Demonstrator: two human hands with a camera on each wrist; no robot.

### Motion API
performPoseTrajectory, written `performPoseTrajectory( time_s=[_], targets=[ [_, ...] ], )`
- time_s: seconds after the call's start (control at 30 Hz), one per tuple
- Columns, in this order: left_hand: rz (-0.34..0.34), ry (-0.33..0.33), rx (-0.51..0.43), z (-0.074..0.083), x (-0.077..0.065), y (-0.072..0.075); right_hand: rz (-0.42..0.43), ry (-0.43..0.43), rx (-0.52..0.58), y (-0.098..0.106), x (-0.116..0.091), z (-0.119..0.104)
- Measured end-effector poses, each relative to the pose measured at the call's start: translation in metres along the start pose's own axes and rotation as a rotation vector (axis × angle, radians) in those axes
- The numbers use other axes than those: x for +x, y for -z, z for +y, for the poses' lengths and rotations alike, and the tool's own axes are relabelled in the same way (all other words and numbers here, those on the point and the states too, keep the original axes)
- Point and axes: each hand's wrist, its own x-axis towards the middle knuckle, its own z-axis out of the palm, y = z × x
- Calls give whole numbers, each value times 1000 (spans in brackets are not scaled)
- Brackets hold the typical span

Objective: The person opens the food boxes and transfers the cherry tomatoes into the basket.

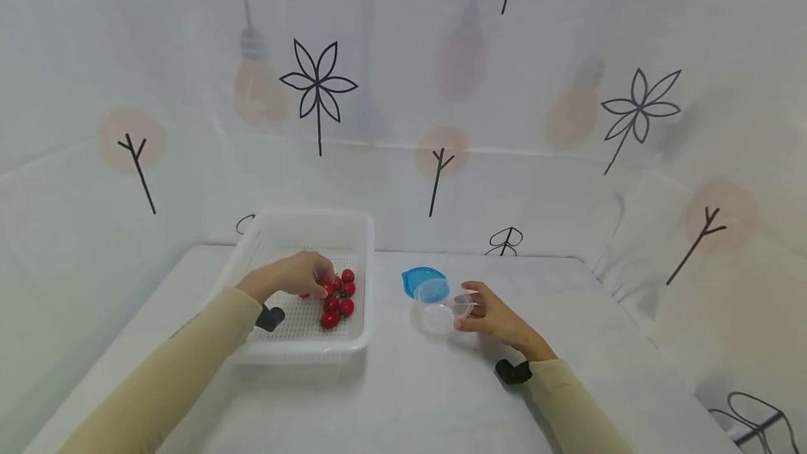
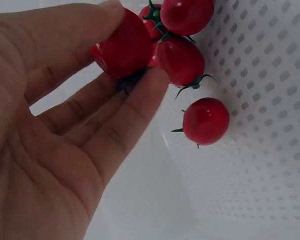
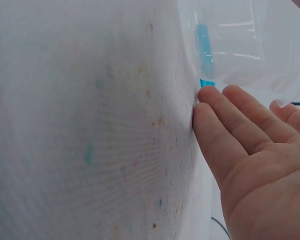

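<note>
In the left wrist view, my left hand (image 2: 75, 115) pinches a red cherry tomato (image 2: 125, 47) between thumb and fingers. It is inside the white perforated basket (image 1: 301, 347), above several other cherry tomatoes (image 1: 330, 305) with green stems. One loose tomato (image 2: 206, 121) lies apart from the cluster. My right hand (image 1: 498, 317) is at the right side of a clear plastic cup (image 1: 437, 317) standing on the table. Its fingers (image 3: 240, 117) lie fairly straight beside the cup wall, the thumb on the other side. Whether they press on it is hard to tell.
A blue lid (image 1: 419, 277) lies just behind the clear cup. The basket stands at the left of the white-covered table (image 1: 403, 398). A patterned white curtain (image 1: 391, 90) hangs behind and at the sides. A dark wire shape (image 1: 756, 426) shows at the lower right.
</note>
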Motion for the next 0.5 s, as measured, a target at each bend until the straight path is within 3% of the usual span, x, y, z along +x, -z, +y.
performPoseTrajectory(
  time_s=[0.33, 0.5],
  targets=[
    [-20, 38, 82, -5, 2, 0, 3, -3, 3, 1, 0, 1],
    [-30, 42, 85, -6, 0, 0, -10, -10, 24, 0, -8, -13]
  ],
)
